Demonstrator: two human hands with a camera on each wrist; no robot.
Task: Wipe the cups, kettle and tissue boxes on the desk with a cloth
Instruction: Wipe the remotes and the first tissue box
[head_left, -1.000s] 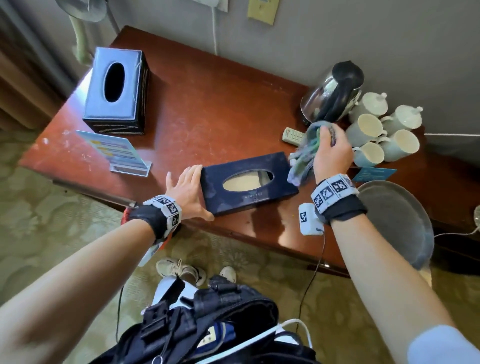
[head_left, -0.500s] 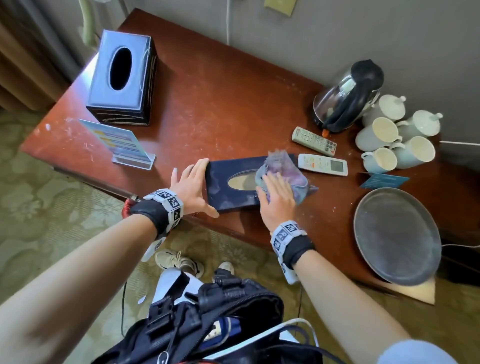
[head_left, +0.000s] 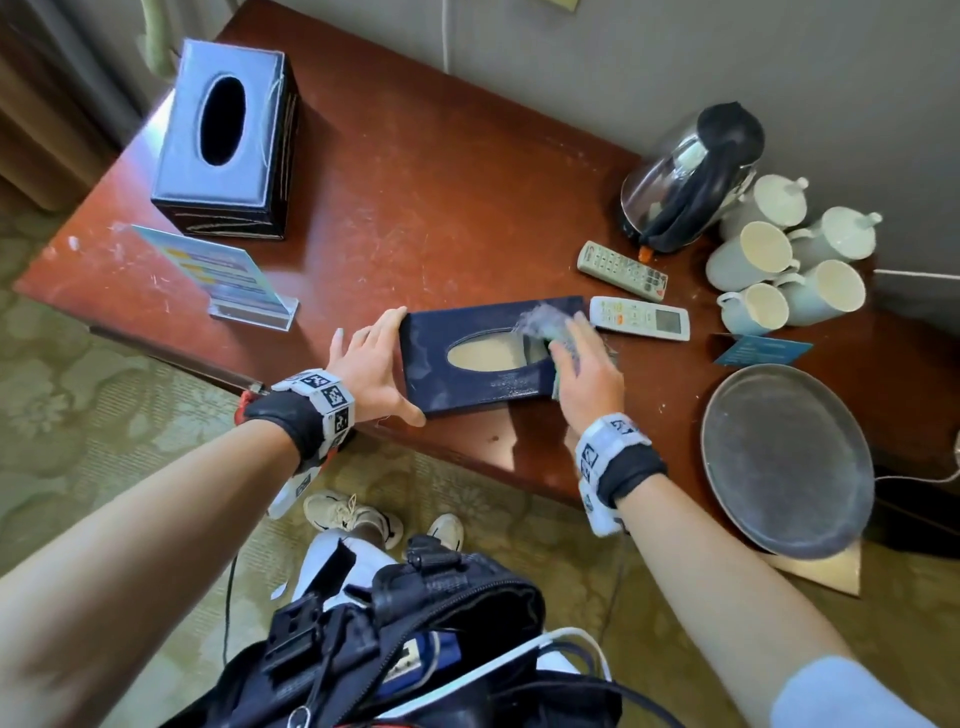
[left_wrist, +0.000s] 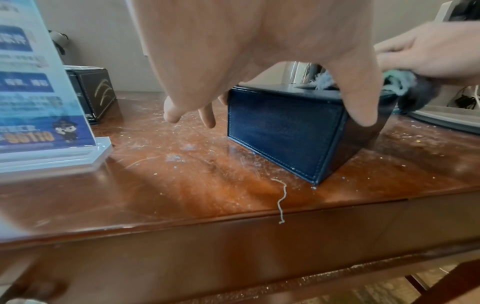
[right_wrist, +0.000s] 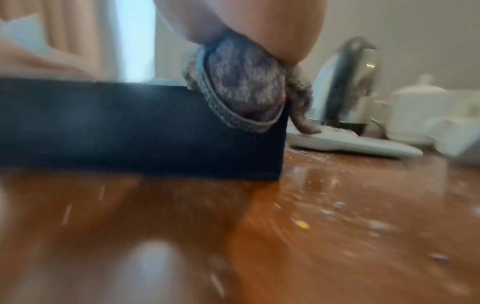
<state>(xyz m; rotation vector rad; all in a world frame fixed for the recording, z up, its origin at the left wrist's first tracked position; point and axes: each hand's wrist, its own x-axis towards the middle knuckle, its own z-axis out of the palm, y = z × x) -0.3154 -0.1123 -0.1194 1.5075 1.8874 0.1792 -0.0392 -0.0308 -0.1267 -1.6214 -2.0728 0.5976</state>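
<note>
Right now my right hand (head_left: 584, 371) lies flat, fingers straight, pressing the cloth (head_left: 545, 325) onto the top of the flat navy tissue box (head_left: 470, 387) at its right end; a fold of cloth spills over the near right corner. My left hand (head_left: 371, 364) braces the box's left end, fingers spread against it and thumb along the near side, so it shouldn't skate across the desk (head_left: 415, 208). To do this well, I reckon: keep an even, flat palm, sweep in long strokes from right to left, lift over the oval opening so the cloth doesn't snag the tissue, then go down the sides. I'd mind the remote (head_left: 639, 317) just beside the right end, which a loose tail of cloth could drag. Further out, the upright tissue box (head_left: 226, 140) stands far left, and the kettle (head_left: 691, 182) and cups (head_left: 779, 265) cluster far right, well apart from my hands.
</note>
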